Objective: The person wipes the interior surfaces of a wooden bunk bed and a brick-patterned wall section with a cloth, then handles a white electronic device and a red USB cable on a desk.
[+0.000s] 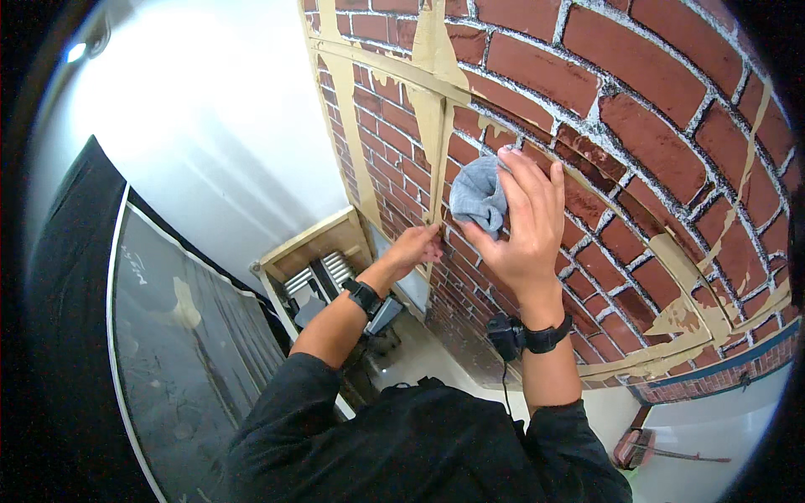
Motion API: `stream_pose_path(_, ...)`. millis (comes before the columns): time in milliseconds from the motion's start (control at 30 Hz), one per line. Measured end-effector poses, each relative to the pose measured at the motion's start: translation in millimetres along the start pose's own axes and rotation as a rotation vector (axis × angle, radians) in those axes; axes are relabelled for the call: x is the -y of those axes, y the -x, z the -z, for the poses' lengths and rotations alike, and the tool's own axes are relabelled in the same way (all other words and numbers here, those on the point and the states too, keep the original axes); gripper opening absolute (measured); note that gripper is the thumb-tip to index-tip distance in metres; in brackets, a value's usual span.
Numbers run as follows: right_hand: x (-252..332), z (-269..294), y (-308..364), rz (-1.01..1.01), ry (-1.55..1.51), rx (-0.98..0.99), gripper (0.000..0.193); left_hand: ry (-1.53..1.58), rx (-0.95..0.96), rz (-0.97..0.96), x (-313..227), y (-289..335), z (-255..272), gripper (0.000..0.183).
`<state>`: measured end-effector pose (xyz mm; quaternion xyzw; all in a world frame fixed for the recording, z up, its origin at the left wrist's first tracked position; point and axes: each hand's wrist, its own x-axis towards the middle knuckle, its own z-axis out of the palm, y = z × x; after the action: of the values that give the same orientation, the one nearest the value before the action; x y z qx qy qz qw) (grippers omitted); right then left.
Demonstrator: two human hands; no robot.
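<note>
In front of me rises a wall surface with a red brick pattern (537, 75), crossed by tan strips (432, 126) with ragged edges. My right hand (532, 218) is closed around a bunched grey-blue cloth (476, 189), held at the brick pattern just right of an upright tan strip. Lower and to the left, my left hand (409, 250) has its fingers curled, with the tips at the lower part of that same strip. Whatever those fingertips pinch, if anything, is too small to make out. Each wrist wears a black strap with a small device.
A wooden-framed box (314, 243) with pale tubes and grey parts stands low beyond my left arm. At the left leans a large dark panel with a white edge (189, 335). A pink-headed tool with a thin handle (637, 448) lies at the lower right.
</note>
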<state>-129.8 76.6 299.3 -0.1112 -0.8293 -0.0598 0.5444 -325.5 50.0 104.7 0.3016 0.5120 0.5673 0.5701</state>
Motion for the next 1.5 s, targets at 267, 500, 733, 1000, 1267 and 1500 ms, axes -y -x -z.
stream_pose_path(267,1.1,-3.6,-5.4,0.009,0.014,-0.048,0.068,-0.434,-0.165,-0.014,-22.7,8.8,0.1,0.039)
stream_pose_path(500,19.9,16.0,-47.6,0.086,-0.174,-0.172,0.064,-0.422,-0.528,-0.951,-202.2,42.3,-43.9,0.023)
stream_pose_path(733,21.8,26.5,-124.5,0.009,-0.253,-0.278,0.06,-0.502,-0.492,-1.472,-404.2,70.3,-122.9,0.03)
stream_pose_path(1000,11.0,21.5,-142.9,-0.11,-0.354,-0.294,0.055,-0.146,-0.392,-1.28,-483.5,78.7,-143.5,0.053)
stream_pose_path(1267,6.9,19.7,-144.0,-0.141,-0.371,-0.297,0.053,0.538,-0.261,-1.126,-505.0,27.4,-125.2,0.026)
stream_pose_path(1500,5.7,17.1,-146.9,-0.155,-0.25,-0.32,0.053,0.332,-0.423,-1.435,-488.6,41.8,-150.5,0.017)
